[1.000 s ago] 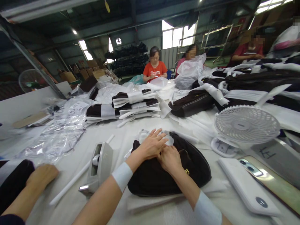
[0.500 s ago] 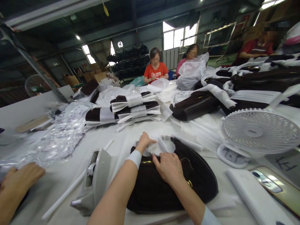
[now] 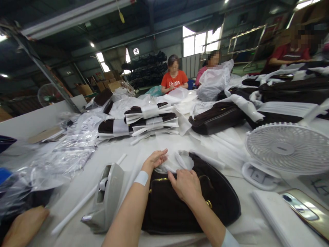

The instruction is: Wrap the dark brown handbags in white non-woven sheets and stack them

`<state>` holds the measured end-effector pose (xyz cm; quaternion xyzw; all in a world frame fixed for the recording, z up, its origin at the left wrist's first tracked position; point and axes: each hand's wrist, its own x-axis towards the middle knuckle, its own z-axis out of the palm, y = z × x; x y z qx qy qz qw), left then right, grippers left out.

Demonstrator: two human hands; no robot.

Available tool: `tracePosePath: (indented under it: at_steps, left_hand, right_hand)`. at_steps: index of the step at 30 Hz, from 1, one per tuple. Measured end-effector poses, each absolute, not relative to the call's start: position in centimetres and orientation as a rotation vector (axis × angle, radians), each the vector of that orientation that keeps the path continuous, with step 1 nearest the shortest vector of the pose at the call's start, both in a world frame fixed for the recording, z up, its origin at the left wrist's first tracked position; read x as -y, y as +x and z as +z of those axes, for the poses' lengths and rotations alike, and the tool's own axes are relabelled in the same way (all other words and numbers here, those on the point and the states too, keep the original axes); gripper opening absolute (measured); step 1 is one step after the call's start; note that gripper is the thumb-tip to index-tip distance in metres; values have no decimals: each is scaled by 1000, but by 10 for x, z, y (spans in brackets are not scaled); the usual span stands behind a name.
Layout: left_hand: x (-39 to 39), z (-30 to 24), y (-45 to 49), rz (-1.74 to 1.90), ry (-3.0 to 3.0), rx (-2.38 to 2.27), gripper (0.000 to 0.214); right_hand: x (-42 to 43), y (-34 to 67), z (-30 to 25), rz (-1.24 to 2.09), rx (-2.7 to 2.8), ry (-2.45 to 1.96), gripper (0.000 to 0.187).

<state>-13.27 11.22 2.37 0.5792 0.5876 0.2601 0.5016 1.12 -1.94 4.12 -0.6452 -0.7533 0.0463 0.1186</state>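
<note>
Evidently, we have a dark brown shoulder bag (image 3: 167, 212) laid flat before us, with both hands at its top edge.

It lies near the middle of the white-covered table (image 3: 113, 147), gold zipper (image 3: 160, 179) and gold clasp (image 3: 209, 204) facing up, probably so its opening stays within our reach. Our right hand (image 3: 187, 185) rests on the upper front, fingers slightly spread, seemingly to steady it. Our left hand (image 3: 157, 159) is unclenched, fingers extended close together at the far left edge, near the white-wrapped strap (image 3: 180, 159); whether it presses on the wrapping we cannot tell. The tape dispenser (image 3: 110, 202) stands just left, likely for handiness. Farther off, white bands apparently hold the stacked bags (image 3: 151, 118) together. A co-worker's hand (image 3: 28, 223) shows at near left, beside clear plastic (image 3: 69, 151).
</note>
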Motion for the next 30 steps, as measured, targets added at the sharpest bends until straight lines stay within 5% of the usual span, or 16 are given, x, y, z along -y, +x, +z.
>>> tracePosePath:
  at_steps: [6, 23, 30]
  left_hand:
    - [-94, 59, -121, 566, 1500, -1218, 22]
    - [-59, 92, -91, 747, 1724, -1176, 52]
    - [24, 71, -84, 748, 2175, -1157, 40]
  right_hand:
    - [13, 16, 39, 107, 2280, -1791, 52]
    - [17, 15, 42, 63, 2314, -1847, 62]
    - [9, 26, 17, 189, 2282, -1651, 22]
